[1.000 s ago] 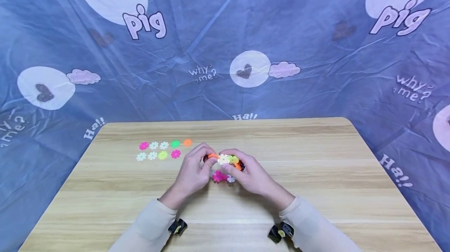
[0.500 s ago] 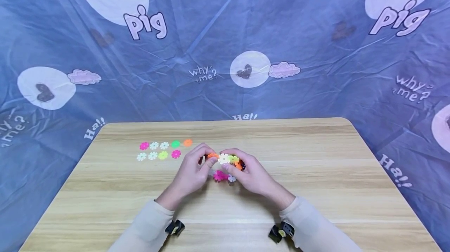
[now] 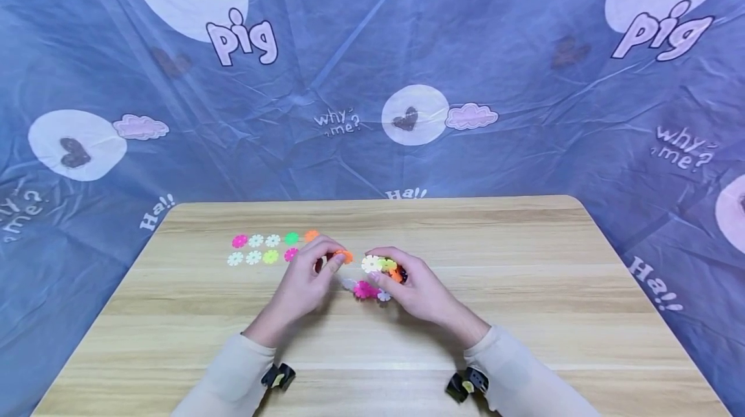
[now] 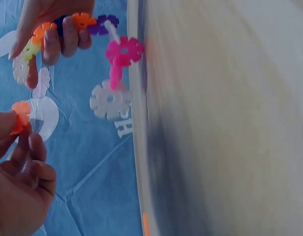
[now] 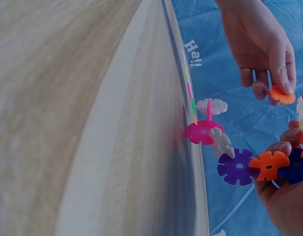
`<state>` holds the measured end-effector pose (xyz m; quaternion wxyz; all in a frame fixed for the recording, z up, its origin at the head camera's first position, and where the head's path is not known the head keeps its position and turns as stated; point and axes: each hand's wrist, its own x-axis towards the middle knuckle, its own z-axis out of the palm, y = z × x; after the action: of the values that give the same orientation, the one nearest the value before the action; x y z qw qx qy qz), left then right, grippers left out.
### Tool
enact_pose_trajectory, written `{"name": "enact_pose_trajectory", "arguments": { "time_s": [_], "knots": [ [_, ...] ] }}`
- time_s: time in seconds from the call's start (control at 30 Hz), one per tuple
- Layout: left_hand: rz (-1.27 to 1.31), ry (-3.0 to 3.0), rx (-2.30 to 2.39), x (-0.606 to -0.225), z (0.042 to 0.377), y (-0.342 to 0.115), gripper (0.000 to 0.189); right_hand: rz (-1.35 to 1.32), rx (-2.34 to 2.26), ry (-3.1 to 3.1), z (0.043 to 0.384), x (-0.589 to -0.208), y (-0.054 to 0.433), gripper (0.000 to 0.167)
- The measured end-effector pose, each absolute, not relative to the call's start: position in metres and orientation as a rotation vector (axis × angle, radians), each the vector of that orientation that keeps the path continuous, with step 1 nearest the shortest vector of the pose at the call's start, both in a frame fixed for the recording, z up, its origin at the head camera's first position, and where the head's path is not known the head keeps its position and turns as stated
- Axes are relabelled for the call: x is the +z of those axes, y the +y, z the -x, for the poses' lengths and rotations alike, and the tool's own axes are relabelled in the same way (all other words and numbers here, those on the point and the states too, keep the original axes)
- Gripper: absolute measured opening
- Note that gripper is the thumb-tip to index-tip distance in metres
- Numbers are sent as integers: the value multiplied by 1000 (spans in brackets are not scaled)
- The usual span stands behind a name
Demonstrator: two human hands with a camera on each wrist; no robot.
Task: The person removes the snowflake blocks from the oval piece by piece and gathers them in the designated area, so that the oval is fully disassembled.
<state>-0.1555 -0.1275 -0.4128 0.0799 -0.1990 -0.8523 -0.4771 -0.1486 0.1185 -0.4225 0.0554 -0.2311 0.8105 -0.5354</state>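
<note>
My left hand [image 3: 305,278] pinches a single orange snowflake disc [image 5: 282,95] between thumb and fingers. A gap separates it from the chain of interlocked snowflake discs [image 5: 238,167] in my right hand [image 3: 416,281]. The chain runs through white, yellow-green, orange, dark blue, orange, purple, white and pink, ending in a white disc [image 4: 109,100]. My right thumb and fingers grip it near the white disc [image 3: 371,264] and yellow-green disc at its upper end. Its pink part [image 3: 365,289] hangs low between the hands; the right fingers hide some middle discs.
Loose snowflake discs lie in two rows at the back left of the wooden table [image 3: 524,262], among them a green disc [image 3: 291,238] and a pink disc [image 3: 240,241]. A blue printed cloth [image 3: 326,48] hangs behind the table.
My left hand has drawn away to the left with the orange disc, which earlier met the chain's white end disc. The right hand and chain have hardly moved.
</note>
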Motion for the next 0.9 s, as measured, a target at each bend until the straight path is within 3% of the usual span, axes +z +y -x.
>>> {"name": "enact_pose_trajectory", "arguments": {
  "time_s": [0.5, 0.9],
  "knots": [
    [179, -2816, -1259, -410, 173, -149, 14, 667, -1590, 2441, 148, -422, 120, 44],
    [56, -2900, -1216, -417, 191, -170, 17, 705, -1588, 2440, 148, -422, 120, 43]
  ]
}}
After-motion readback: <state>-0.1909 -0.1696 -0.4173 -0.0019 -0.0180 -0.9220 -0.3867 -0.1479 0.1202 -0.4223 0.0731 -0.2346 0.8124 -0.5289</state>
